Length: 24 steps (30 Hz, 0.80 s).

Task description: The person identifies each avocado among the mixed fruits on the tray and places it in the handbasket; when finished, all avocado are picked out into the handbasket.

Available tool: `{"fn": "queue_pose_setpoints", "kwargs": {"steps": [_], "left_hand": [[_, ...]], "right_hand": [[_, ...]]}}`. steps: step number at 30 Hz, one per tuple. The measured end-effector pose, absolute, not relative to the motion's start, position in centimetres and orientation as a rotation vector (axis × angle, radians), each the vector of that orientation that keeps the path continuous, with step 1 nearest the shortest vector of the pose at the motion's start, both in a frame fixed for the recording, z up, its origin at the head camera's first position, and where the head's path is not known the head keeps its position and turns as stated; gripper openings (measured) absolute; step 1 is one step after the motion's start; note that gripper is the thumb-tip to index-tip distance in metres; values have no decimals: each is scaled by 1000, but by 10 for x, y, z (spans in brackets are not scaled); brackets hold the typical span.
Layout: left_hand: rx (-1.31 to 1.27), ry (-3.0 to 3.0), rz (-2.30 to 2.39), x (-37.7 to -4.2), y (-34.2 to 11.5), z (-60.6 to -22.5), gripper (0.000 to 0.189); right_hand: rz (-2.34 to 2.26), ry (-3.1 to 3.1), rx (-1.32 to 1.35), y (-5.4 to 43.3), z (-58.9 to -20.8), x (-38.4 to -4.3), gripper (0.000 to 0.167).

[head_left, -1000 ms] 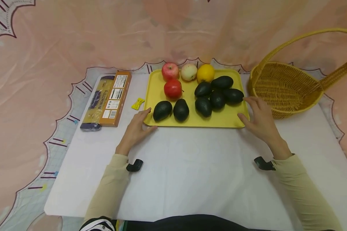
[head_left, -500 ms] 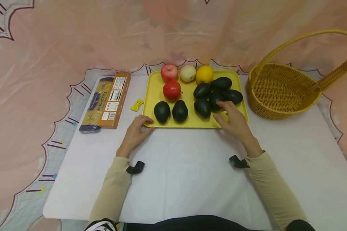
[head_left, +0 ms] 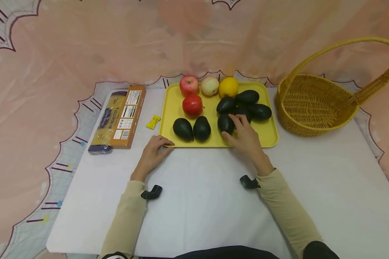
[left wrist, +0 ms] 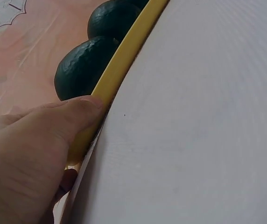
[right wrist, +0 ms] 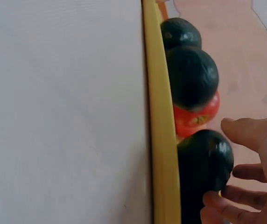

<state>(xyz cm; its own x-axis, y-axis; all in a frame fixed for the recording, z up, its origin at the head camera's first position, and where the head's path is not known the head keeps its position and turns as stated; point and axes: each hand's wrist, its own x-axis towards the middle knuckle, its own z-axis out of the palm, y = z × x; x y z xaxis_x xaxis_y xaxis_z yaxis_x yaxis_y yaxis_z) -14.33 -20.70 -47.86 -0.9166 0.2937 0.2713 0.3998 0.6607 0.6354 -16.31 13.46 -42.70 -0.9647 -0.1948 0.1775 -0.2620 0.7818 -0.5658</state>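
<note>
A yellow tray [head_left: 253, 138] holds several dark green avocados, two red apples [head_left: 192, 105], a pale round fruit [head_left: 210, 86] and a yellow round fruit [head_left: 228, 87]. My left hand [head_left: 153, 154] grips the tray's front left corner; in the left wrist view the thumb [left wrist: 84, 109] presses on the rim and a fingertip shows below. Over the tray's front right part, my right hand [head_left: 247, 141] has its thumb and fingers spread about the near avocado [head_left: 225, 124]. In the right wrist view the thumb stands apart from this avocado [right wrist: 206, 158], while fingertips overlap its far side.
A wicker basket [head_left: 285, 111] with a tall handle stands right of the tray. To the left lie a spaghetti packet [head_left: 108, 120] and an orange-brown box [head_left: 133, 115]. Beside the tray is a small yellow wrapped piece [head_left: 153, 122]. Two avocados [head_left: 202, 128] sit at the tray's front left.
My right hand has moved left from the tray's right edge to the near avocado. My left fingers have closed on the tray's corner. The leftmost avocado has rocked slightly.
</note>
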Motion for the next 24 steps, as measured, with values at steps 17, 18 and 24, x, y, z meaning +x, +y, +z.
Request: {"fn": "queue_pose_setpoints", "kwargs": {"steps": [17,18,24], "left_hand": [[-566,-2696,-1085,-142,-204,-479,12],[-562,-2698,-1086,-142,-204,-479,12],[-561,-2696,-1094,-141,-204,-479,12]], "right_hand": [[1009,-2857,320,124,-438,-170,66],[1015,-2852,332,124,-439,-170,65],[1066,-2812,396,125,-440,-169,60]]}}
